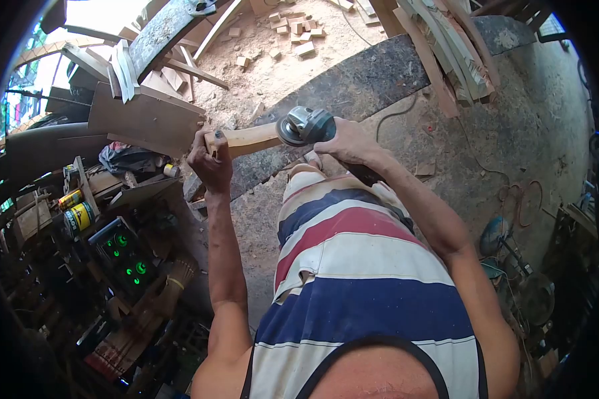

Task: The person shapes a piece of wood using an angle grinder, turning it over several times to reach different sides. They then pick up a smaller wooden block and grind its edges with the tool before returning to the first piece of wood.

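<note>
My left hand [210, 159] is closed round the left end of a curved, pale wooden piece [251, 137]. The wood lies roughly level above a dark, dust-covered plank [343, 86]. My right hand [350, 141] grips an angle grinder [306, 125], its metal head toward the wood. The grinder's round disc meets or overlaps the right end of the wood; exact contact cannot be made out. Part of the grinder's body is hidden by my right hand.
Small wood offcuts [298, 28] lie on the sawdust-covered floor beyond the plank. Long wooden strips [449, 50] rest across the plank at right. A brown board [143, 120] stands left of my hand. A cord [396, 114] trails on the floor; a yellow can [80, 217] sits at left.
</note>
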Motion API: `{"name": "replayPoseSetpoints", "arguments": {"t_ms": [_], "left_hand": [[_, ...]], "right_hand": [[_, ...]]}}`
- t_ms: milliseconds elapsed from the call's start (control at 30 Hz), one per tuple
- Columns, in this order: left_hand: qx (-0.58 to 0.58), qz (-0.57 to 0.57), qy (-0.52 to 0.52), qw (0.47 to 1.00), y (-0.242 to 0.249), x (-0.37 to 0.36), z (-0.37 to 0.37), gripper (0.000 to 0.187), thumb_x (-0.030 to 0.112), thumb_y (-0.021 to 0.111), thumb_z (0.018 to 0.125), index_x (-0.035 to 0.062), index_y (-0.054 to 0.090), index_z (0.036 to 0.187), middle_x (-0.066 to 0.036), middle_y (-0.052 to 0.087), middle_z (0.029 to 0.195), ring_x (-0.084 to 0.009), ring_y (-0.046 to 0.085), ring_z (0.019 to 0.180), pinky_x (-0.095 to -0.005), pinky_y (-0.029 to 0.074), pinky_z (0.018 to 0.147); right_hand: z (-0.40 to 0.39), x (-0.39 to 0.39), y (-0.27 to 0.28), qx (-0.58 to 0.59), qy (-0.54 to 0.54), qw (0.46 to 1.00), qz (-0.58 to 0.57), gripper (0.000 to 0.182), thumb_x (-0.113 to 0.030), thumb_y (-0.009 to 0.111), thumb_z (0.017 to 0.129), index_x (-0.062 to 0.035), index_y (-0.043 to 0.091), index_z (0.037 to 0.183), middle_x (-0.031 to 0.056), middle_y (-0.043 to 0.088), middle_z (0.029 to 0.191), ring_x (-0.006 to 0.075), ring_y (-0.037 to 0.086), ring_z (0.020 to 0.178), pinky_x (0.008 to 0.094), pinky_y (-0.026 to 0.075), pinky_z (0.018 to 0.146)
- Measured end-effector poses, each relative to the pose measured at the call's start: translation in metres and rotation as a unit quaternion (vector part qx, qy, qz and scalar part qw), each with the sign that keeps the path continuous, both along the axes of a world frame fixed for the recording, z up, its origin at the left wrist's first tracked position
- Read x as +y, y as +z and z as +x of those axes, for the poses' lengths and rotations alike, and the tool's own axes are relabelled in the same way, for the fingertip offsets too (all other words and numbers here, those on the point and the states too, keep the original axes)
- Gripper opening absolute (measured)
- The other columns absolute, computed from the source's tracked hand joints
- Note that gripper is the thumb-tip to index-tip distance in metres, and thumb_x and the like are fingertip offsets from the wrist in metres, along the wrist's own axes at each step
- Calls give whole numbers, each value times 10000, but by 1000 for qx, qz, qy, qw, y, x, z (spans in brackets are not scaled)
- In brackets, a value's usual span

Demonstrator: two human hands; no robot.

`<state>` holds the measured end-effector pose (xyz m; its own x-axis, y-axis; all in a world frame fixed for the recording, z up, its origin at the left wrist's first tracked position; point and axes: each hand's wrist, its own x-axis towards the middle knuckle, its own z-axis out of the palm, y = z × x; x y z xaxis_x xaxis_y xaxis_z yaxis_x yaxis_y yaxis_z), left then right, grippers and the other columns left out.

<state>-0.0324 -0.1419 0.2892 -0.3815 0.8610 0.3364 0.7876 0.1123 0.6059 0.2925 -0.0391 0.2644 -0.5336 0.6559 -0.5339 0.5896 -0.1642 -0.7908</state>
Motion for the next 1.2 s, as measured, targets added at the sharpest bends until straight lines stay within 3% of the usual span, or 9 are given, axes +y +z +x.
{"name": "replayPoseSetpoints", "arguments": {"t_ms": [67, 167, 367, 467, 800, 900, 1000, 1033, 1200], "left_hand": [[10, -8, 1, 1000, 4, 1, 2, 375, 373, 667, 1059, 17, 668, 940, -152, 658, 752, -279, 695, 677, -423, 529, 649], [10, -8, 0, 1000, 9, 4, 9, 371, 370, 664, 1059, 22, 664, 931, -156, 662, 753, -296, 693, 666, -434, 529, 649], [11, -16, 19, 1000, 6, 3, 6, 397, 399, 652, 1050, 30, 647, 901, -174, 651, 722, -366, 683, 660, -477, 512, 646], [38, -19, 27, 999, 7, 0, 8, 423, 413, 640, 1046, 26, 625, 875, -189, 638, 705, -388, 672, 650, -490, 492, 635], [-8, -45, 88, 995, -13, 1, -16, 543, 500, 613, 1061, -12, 645, 885, -231, 653, 741, -407, 658, 637, -532, 469, 639], [-49, -156, 188, 968, -74, -10, -90, 645, 598, 623, 1065, -31, 712, 956, -214, 713, 794, -360, 709, 646, -499, 534, 607], [-315, -204, 320, 870, -102, -20, -102, 813, 767, 599, 1018, -31, 751, 1033, -176, 750, 858, -268, 755, 684, -400, 631, 573], [-356, -230, 306, 853, -105, -27, -109, 879, 816, 627, 969, -38, 725, 1157, -163, 764, 914, -280, 784, 705, -390, 680, 562], [-459, -277, 259, 803, -110, -48, -116, 902, 836, 639, 943, 2, 685, 1284, -185, 760, 1026, -315, 796, 742, -407, 679, 567]], "right_hand": [[-10, -2, 25, 19, -7, 1000, 3, 679, -437, 888, 780, 15, 734, 1263, 251, 780, 1148, 416, 757, 1076, 472, 585, 996], [-26, -14, 11, 95, -12, 994, 49, 661, -433, 890, 787, 9, 737, 1254, 244, 783, 1119, 412, 757, 1065, 462, 587, 985], [-10, -10, 5, 44, -45, 996, 60, 668, -459, 886, 779, -10, 746, 1254, 266, 788, 1119, 418, 770, 1068, 475, 592, 996], [4, -1, -15, -51, -17, 999, 5, 696, -477, 880, 763, -14, 754, 1266, 284, 795, 1127, 439, 778, 1074, 494, 602, 993], [64, 29, -62, -197, -29, 979, 42, 683, -544, 864, 764, 25, 809, 1137, 293, 806, 1096, 426, 794, 1075, 480, 618, 956], [96, 23, -94, -162, -101, 980, 53, 690, -564, 863, 775, 19, 810, 1138, 280, 811, 1093, 424, 793, 1074, 471, 612, 929], [127, 14, -95, -121, -164, 978, 49, 619, -520, 855, 805, 12, 811, 1119, 262, 815, 1056, 397, 802, 1016, 463, 603, 887], [135, 13, -95, -125, -168, 977, 35, 596, -502, 849, 812, 16, 808, 1107, 249, 813, 1032, 379, 801, 988, 458, 597, 873], [157, 1, -82, -173, -180, 968, 2, 510, -438, 817, 836, 29, 789, 1038, 187, 793, 917, 299, 775, 867, 434, 570, 803]]}}
